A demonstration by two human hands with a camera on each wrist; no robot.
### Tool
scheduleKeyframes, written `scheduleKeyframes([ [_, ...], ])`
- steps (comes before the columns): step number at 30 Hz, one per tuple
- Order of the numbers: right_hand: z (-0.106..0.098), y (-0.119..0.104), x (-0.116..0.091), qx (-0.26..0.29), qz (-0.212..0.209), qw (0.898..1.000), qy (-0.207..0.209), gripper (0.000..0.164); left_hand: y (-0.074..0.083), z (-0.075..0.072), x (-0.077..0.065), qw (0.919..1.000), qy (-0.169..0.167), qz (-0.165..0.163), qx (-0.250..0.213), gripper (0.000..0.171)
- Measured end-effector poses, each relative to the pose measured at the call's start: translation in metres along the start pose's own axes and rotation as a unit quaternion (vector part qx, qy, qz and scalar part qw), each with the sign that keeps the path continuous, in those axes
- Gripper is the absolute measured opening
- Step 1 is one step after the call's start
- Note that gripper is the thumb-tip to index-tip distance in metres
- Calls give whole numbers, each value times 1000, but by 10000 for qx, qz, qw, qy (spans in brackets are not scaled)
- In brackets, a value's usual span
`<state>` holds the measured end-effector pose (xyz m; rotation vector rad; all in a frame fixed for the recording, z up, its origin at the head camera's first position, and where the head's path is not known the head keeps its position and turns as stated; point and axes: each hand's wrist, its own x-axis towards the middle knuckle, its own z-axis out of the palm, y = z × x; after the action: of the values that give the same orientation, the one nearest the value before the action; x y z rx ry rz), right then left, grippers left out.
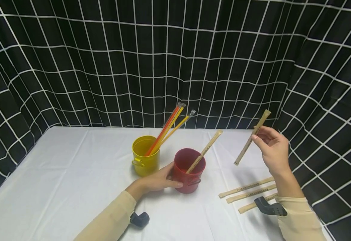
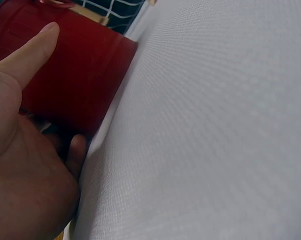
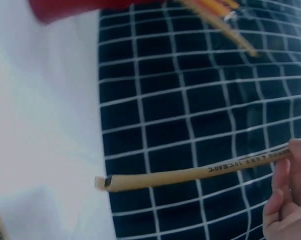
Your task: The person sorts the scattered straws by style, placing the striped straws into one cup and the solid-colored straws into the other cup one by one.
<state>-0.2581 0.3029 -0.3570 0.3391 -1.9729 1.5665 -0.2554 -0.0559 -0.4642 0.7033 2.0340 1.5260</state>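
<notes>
My left hand holds a small red bucket low on its side, thumb across the front and fingers behind. In the left wrist view the red bucket stands on the white cloth. One paper-wrapped straw leans out of it to the right. Raised over the right side of the table, my right hand pinches another paper-wrapped straw between thumb and fingers. The right wrist view shows printed lettering on this straw. Its lower end points down toward the table.
Behind the left hand stands a yellow bucket with several orange and yellow straws in clear wrapping. Below the right hand lie 3 paper-wrapped straws on the white tablecloth. A black curtain with white grid lines surrounds the table.
</notes>
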Motion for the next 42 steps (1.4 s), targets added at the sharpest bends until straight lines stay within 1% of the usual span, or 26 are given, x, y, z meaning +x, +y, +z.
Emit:
scheduleKeyframes([
  [1, -1, -3, 0, 409, 59, 9991, 34, 30, 1, 0, 0, 10000, -4, 10, 0, 83],
  [2, -2, -6, 0, 864, 95, 9962, 49, 31, 2, 0, 0, 10000, -6, 22, 5, 83],
  [4, -3, -11, 1, 1766, 51, 9843, -19, 33, 3, 0, -1, 10000, -9, 22, 11, 83],
  [6, -6, -16, 2, 2590, -44, 9657, -186, 34, 4, 0, -1, 10000, -9, 21, 0, 84],
  [7, -6, -19, 2, 2869, -73, 9577, -227, 33, 5, 1, -1, 10000, -10, 23, -6, 84],
  [9, -7, -25, 2, 3517, -62, 9354, -356, 33, 5, 0, -2, 10000, -12, 28, -10, 84],
  [10, -8, -27, 2, 3768, -22, 9254, -411, 33, 5, 0, -2, 10000, -15, 39, -11, 84],
  [12, -8, -31, 2, 4288, 69, 9018, -537, 32, 4, 0, -2, 10000, -36, 60, -25, 84],
  [13, -7, -33, 2, 4467, 111, 8926, -600, 32, 4, 0, -2, 10000, -49, 62, -25, 84],
  [14, -7, -34, 1, 4706, 160, 8794, -707, 32, 3, 0, -2, 10000, -52, 63, -22, 85],
  [15, -5, -35, 0, 4822, 210, 8724, -773, 32, 2, -1, -1, 10000, -47, 54, -24, 85],
  [17, 1, -36, -3, 4927, 259, 8650, -917, 32, -1, -1, -1, 10000, -45, 37, -13, 85],
  [18, 5, -36, -5, 4930, 292, 8640, -980, 32, -2, -1, -1, 10000, -46, 10, 2, 85],
  [19, 10, -37, -9, 4797, 329, 8711, -1004, 32, -4, 0, -1, 10000, -56, -7, 9, 85],
  [22, 23, -36, -17, 4075, 550, 9040, -1171, 32, -6, 0, 0, 9999, -74, 20, 72, 85],
  [24, 32, -35, -22, 3314, 817, 9307, -1314, 30, -5, 0, 1, 9999, -74, 54, 80, 86],
  [25, 35, -33, -24, 2896, 956, 9421, -1396, 29, -5, 0, 1, 9999, -68, 61, 94, 86],
  [26, 39, -31, -26, 2505, 1105, 9501, -1493, 27, -4, 0, 2, 9999, -54, 80, 115, 86],
  [28, 47, -27, -30, 1931, 1396, 9562, -1701, 22, -4, -1, 2, 9999, -33, 57, 144, 87],
  [29, 50, -25, -31, 1684, 1498, 9571, -1820, 20, -3, -1, 2, 9999, -28, 22, 150, 87],
  [32, 58, -19, -35, 1114, 1701, 9551, -2154, 15, -4, -2, 2, 9999, -20, 24, 158, 88],
  [35, 64, -14, -39, 766, 1740, 9521, -2395, 11, -6, -1, 2, 9998, -29, 51, 172, 87],
  [37, 67, -11, -41, 623, 1724, 9507, -2502, 13, -7, -1, 2, 9998, -38, 76, 174, 87],
  [42, 72, -7, -42, 354, 1647, 9483, -2691, 30, -5, -1, 2, 9998, 27, 38, 177, 87],
])
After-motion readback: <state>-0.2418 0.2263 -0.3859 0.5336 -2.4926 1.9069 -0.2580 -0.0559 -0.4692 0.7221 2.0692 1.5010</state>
